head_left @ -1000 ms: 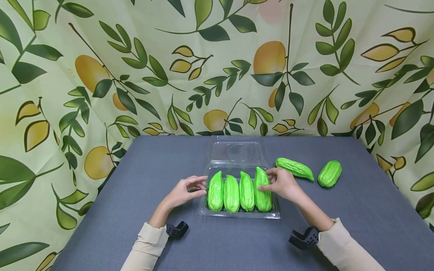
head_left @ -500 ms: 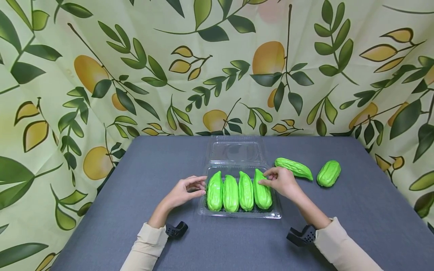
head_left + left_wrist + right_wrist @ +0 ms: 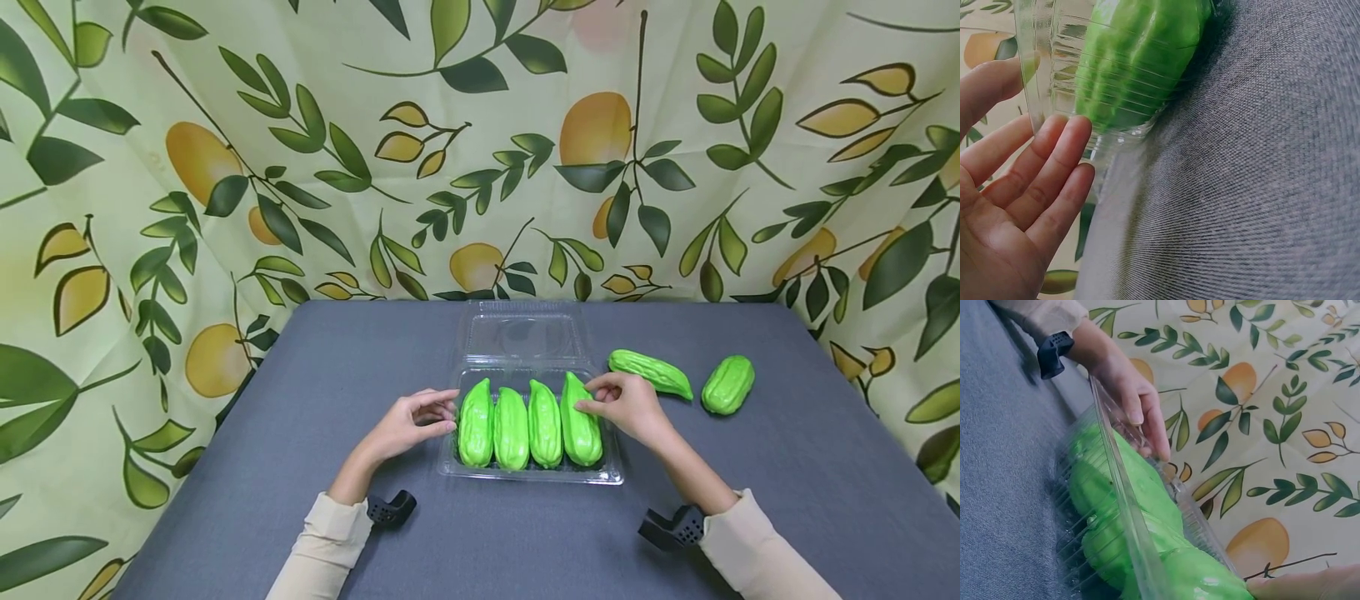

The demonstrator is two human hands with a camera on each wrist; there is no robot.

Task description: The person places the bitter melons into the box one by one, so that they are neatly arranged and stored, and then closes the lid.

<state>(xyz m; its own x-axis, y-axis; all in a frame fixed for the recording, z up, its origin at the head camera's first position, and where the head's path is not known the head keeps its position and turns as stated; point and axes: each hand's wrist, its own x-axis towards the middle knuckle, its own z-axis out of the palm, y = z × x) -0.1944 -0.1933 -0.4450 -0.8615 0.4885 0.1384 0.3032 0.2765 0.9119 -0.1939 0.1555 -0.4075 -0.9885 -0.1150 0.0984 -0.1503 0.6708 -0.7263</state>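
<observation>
the right hand (image 3: 628, 408) pinches the far right side of the rightmost green gourd (image 3: 581, 433) between thumb and fingers; the gourd lies just left of that hand inside a clear box (image 3: 525, 477), its long axis running near to far. the left hand (image 3: 405, 427), farther off, rests loose, ungripping fingers against the box's left side.

Left hand (image 3: 408, 426) loosely extended (palm inward); right hand (image 3: 628, 407) pinching.
</observation>
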